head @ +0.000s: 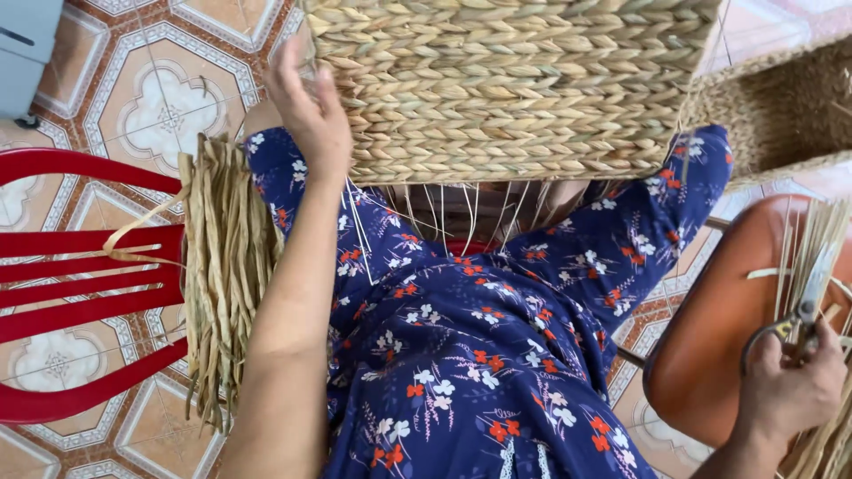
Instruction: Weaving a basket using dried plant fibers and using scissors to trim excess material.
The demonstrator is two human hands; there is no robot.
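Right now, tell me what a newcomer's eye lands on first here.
The big woven basket fills the top centre, resting on the lap, the left hand against its left edge. At lower right the right hand grips scissors over an orange seat. Dried straw strips hang on the red chair at left.

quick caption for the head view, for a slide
Left hand steadies a woven basket on the lap; right hand grips scissors.
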